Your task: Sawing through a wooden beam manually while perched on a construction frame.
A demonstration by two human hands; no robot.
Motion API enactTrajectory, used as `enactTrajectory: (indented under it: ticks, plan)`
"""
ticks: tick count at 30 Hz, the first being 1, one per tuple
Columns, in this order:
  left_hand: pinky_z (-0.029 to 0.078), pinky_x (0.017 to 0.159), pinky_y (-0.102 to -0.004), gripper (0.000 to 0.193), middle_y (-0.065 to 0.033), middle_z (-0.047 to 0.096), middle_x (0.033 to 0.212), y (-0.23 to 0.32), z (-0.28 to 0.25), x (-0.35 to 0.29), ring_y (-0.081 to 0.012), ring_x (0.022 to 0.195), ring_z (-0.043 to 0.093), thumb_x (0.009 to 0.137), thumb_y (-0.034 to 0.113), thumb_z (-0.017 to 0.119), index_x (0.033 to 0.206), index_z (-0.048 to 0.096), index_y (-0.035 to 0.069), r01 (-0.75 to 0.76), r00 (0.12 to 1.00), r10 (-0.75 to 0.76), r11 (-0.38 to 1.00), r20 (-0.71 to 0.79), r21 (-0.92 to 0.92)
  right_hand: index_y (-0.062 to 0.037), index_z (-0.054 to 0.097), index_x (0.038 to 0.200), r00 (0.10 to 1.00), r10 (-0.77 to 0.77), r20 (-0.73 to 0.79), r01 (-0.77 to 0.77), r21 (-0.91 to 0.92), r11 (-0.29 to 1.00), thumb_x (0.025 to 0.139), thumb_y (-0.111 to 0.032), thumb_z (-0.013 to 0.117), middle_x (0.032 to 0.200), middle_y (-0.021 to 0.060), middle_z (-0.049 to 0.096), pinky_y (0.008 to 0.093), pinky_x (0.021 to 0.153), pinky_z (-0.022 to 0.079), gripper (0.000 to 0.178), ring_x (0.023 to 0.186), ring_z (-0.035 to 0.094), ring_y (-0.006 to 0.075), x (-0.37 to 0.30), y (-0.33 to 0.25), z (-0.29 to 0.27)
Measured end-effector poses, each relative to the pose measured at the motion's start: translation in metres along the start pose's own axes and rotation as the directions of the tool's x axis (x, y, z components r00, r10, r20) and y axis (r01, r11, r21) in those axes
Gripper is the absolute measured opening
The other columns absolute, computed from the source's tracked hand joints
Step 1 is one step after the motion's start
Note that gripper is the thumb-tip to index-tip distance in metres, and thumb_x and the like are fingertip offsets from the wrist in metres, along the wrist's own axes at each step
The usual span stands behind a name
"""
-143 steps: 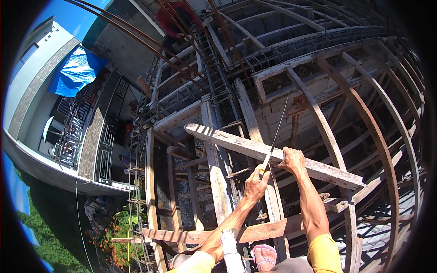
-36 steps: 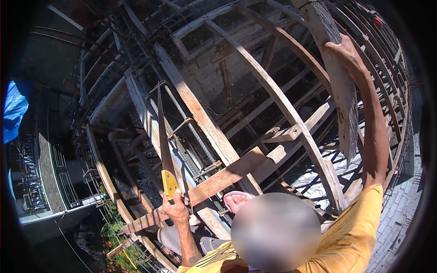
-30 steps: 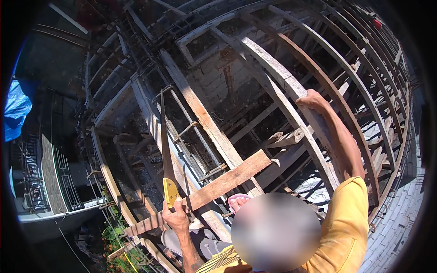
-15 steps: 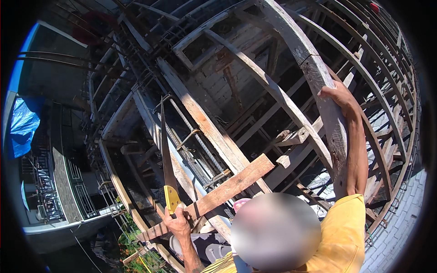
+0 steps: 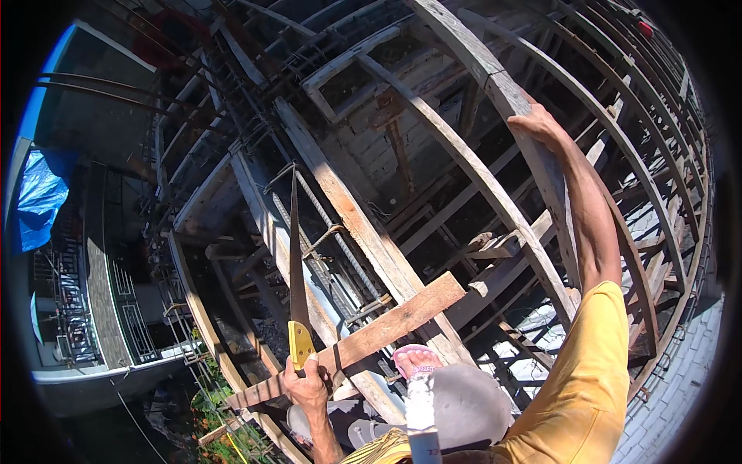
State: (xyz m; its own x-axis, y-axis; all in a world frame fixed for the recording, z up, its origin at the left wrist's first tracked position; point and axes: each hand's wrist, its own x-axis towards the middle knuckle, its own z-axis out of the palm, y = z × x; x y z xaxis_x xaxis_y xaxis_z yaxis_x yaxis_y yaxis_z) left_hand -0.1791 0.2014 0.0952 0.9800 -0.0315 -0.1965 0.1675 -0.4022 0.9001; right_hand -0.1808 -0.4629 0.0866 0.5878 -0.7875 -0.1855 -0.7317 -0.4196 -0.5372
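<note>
My left hand [image 5: 308, 384] is closed around the yellow handle of a handsaw [image 5: 297, 267], whose dark, tapering blade points away from me. Right beside that hand, a short reddish-brown plank [image 5: 390, 317] lies slantwise across the long timbers. At the right, my right arm reaches out, and my right hand [image 5: 539, 127] grips a thick, weathered wooden beam [image 5: 468, 48] with the thumb over its near face. The other fingers are hidden behind the beam. A dark line crosses the beam just beyond the hand.
Tied steel bars [image 5: 336, 232] run between long timbers [image 5: 348, 203]. My foot in a pink sandal [image 5: 417, 359] stands near the plank, beside a white tube [image 5: 422, 417]. Curved wooden ribs [image 5: 599, 97] span the right side, with dark gaps between. A blue tarp [image 5: 40, 197] hangs far left.
My right hand has moved away from me and leftward, with the arm stretched further. The beam has shifted left against the frame. The saw stays in my left hand, its blade more upright in view.
</note>
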Motion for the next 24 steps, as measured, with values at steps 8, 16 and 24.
enactTrajectory:
  ticks: [8, 16, 24]
  plan:
    - [0.04, 0.04, -0.0255, 0.016, -0.002, 0.053, 0.06, 0.005, -0.046, -0.035, -0.0099, 0.044, 0.05, 0.09, 0.014, 0.063, 0.093, 0.057, -0.001, 0.041, 0.993, -0.03, 0.994, -0.114, 0.099, -0.0014, 0.072, 0.078, 0.95, 0.195, 0.245, -0.231, 0.126, 0.965, 0.058, -0.034, 0.073, 0.088, 0.0186, 0.07, 0.0382, 0.075, 0.051, 0.038, 0.084, 0.069, 0.0282, -0.039, -0.007, 0.107]
    - [0.042, 0.044, -0.0245, 0.016, -0.0038, 0.06, 0.068, 0.008, -0.017, -0.028, -0.0087, 0.049, 0.053, 0.089, 0.01, 0.063, 0.096, 0.063, -0.004, 0.006, 0.995, -0.005, 1.0, -0.098, 0.01, -0.0047, 0.073, 0.105, 0.946, 0.012, 0.324, -0.004, -0.024, 1.0, 0.059, -0.038, 0.074, 0.098, 0.0182, 0.071, 0.0396, 0.079, 0.054, 0.057, 0.087, 0.07, 0.0306, -0.057, -0.017, 0.08]
    - [0.042, 0.044, -0.0245, 0.02, -0.0023, 0.055, 0.063, 0.013, 0.007, -0.013, -0.0088, 0.046, 0.05, 0.09, 0.015, 0.065, 0.095, 0.06, -0.004, -0.074, 0.997, 0.075, 0.997, -0.013, 0.002, -0.0048, 0.059, 0.135, 0.933, -0.208, 0.294, 0.18, 0.119, 0.976, 0.052, -0.031, 0.072, 0.102, 0.0168, 0.071, 0.0347, 0.086, 0.052, 0.088, 0.088, 0.069, 0.026, -0.13, -0.064, 0.082]
